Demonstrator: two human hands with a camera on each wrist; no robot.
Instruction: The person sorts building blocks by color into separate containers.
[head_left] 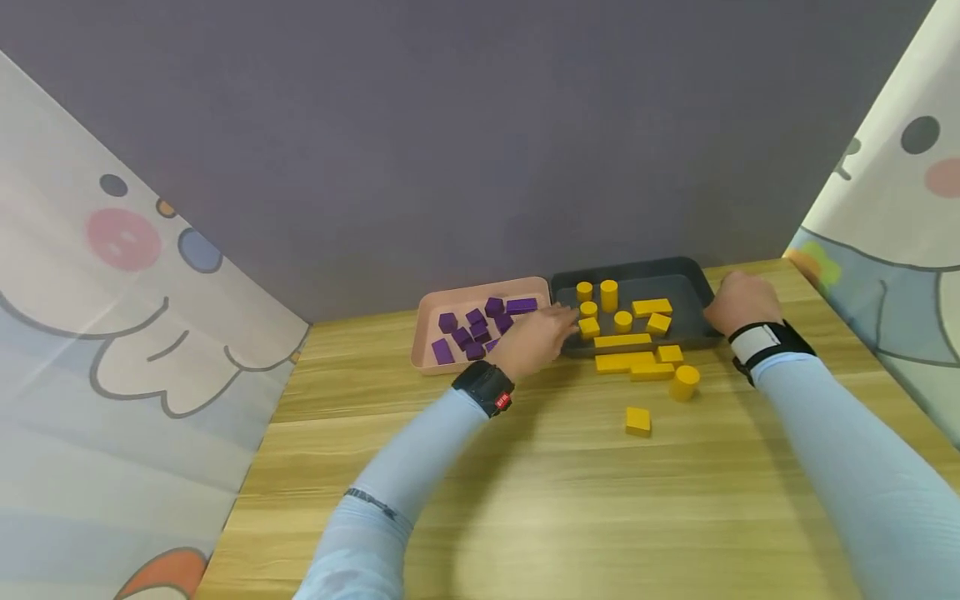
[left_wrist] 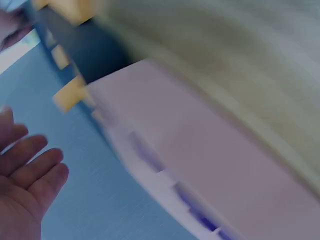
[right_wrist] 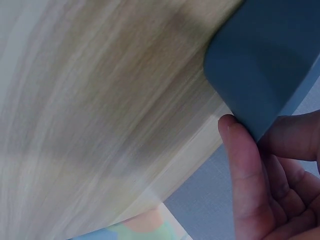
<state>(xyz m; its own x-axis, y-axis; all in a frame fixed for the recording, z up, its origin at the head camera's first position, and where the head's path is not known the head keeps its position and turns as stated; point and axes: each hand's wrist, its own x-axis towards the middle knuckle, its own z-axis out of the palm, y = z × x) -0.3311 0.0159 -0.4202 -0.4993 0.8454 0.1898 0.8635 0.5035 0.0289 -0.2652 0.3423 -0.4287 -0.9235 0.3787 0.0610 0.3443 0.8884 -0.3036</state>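
My right hand (head_left: 744, 305) pinches the right end of a dark grey tray (head_left: 686, 292) between thumb and fingers, as the right wrist view shows up close. Several yellow blocks, cylinders (head_left: 609, 295) and bars among them, stand or lie inside that tray. Over the tray's left end hangs my left hand (head_left: 534, 337), its fingers extended and holding nothing. The left wrist view is blurred but shows that hand (left_wrist: 30, 175) with loose fingers, apart from the trays. Beneath its wrist side sits a pink tray (head_left: 422, 337) with several purple blocks (head_left: 478, 332).
In front of the grey tray, several yellow pieces lie on the wooden table (head_left: 600, 517): bars (head_left: 624, 362), an upright cylinder (head_left: 684, 383) and a separate block (head_left: 638, 422). A grey wall (head_left: 480, 142) rises behind both trays. Printed cloths flank the table.
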